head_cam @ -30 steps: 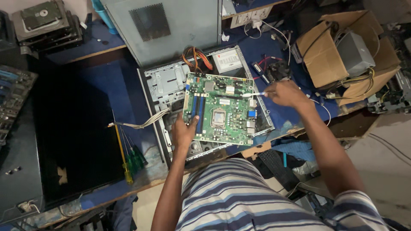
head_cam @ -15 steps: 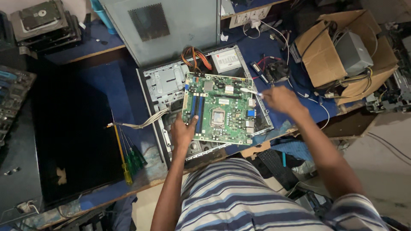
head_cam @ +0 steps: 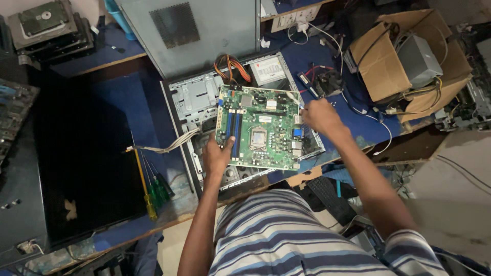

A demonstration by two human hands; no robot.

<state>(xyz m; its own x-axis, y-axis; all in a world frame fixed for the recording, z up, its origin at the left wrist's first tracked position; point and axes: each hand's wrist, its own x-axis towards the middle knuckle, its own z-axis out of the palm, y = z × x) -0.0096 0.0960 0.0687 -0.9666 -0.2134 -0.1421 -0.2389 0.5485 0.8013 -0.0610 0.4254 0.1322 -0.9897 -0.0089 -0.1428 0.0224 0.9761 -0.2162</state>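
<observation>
My left hand [head_cam: 217, 156] grips the near edge of a green circuit board [head_cam: 258, 128], while my right hand [head_cam: 317, 116] pinches its right edge. The board sits above an open computer case [head_cam: 197, 97] on the blue table [head_cam: 123, 102].

- The circuit board [head_cam: 258, 128] is matt green laminate with blue plastic slots and a shiny metal socket frame.
- The computer case [head_cam: 197, 97] under it is bare grey sheet metal, dull.
- The side panel [head_cam: 189, 30] is smooth grey metal with a mesh patch.
- The box [head_cam: 388, 56] is rough brown cardboard.
- The screwdrivers [head_cam: 153, 186] have glossy yellow and green plastic handles.
- The shirt [head_cam: 286, 240] is striped cloth.
</observation>
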